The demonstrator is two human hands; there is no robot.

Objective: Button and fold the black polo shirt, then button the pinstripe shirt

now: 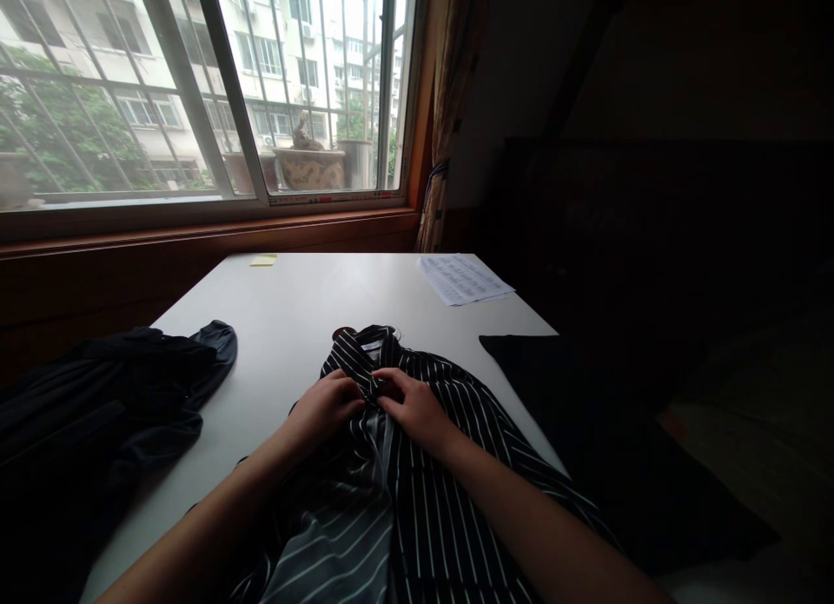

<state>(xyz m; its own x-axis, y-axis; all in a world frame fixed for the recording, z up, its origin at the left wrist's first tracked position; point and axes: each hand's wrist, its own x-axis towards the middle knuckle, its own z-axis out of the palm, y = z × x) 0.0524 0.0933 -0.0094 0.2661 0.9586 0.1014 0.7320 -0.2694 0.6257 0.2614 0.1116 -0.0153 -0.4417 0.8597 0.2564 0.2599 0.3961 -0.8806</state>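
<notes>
A black shirt with thin white stripes (430, 500) lies spread on the white table (293, 300), collar pointing away from me. My left hand (324, 406) and my right hand (412, 406) meet just below the collar. Both have their fingers curled and pinched on the shirt's front edges, fingertips almost touching each other. What lies under the fingertips is hidden.
A heap of dark clothing (110, 395) covers the table's left side. A dark cloth (560, 369) hangs off the right edge. A printed sheet (462, 278) and a yellow sticky note (263, 260) lie at the far end, below the barred window (195, 91).
</notes>
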